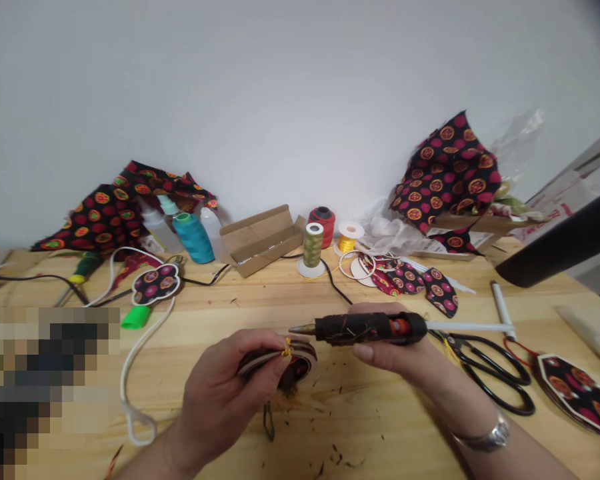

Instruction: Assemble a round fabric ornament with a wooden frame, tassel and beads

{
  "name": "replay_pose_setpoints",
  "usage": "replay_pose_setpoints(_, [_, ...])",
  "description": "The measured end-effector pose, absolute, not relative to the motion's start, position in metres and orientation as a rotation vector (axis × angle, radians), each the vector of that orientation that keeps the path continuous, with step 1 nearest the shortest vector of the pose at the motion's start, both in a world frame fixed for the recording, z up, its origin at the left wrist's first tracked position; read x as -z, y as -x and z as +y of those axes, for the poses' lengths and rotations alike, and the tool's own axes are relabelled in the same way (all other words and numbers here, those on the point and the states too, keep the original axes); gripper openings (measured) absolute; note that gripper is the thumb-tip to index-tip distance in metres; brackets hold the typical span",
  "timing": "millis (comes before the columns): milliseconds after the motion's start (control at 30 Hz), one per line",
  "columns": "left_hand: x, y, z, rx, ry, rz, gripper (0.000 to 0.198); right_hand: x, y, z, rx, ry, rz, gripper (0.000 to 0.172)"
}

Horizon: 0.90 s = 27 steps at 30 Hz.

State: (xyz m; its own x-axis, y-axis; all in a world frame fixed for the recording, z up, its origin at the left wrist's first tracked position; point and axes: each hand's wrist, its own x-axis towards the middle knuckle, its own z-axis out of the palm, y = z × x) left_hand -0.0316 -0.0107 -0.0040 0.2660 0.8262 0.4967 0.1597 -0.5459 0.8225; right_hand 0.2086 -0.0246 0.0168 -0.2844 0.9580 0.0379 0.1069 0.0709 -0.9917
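My left hand (230,383) pinches a small round fabric ornament (304,363) with white trim, dark patterned cloth and a yellow thread knot (287,347) at its top edge. A dark cord loop (269,421) hangs below it. My right hand (390,357) is wrapped round a black hot glue gun (365,328), held level with its nozzle pointing left. The nozzle tip is right beside the yellow knot; whether they touch I cannot tell. From the gun's rear sticks a long white glue stick (470,327). Black-handled scissors (497,373) lie beyond my right wrist.
Thread spools, olive (313,245), red (325,223) and yellow (349,238), stand at the back beside an open cardboard box (263,243). Cut fabric pieces (441,292) lie right of them. A flower-shaped ornament (156,285) and white cord (125,373) lie left; an octagonal ornament (580,393) lies right.
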Motion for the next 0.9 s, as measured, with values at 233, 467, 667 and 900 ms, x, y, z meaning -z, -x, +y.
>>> replay_pose_setpoints(233, [0.0046, 0.0332, -0.0106, -1.304, -1.879, 0.886, 0.034, -0.0123, -0.2117, -0.0232, -1.323, 1.027, -1.547, 0.036])
replay_pose_setpoints(467, [0.0048, 0.0331, -0.0112, -1.281, -1.886, 0.893, 0.035, -0.0171, -0.2080, -0.0241, -1.353, 1.073, -1.527, 0.036])
replay_pose_setpoints(667, [0.0061, 0.0326, -0.0095, -1.306, -1.907, 0.898, 0.034, -0.0151, -0.2101, -0.0261, -1.335, 1.064, -1.532, 0.034])
replay_pose_setpoints(900, [0.0041, 0.0315, -0.0081, -1.303, -1.939, 0.864, 0.032, -0.0153, -0.2080, -0.0240, -1.328, 1.050, -1.572, 0.036])
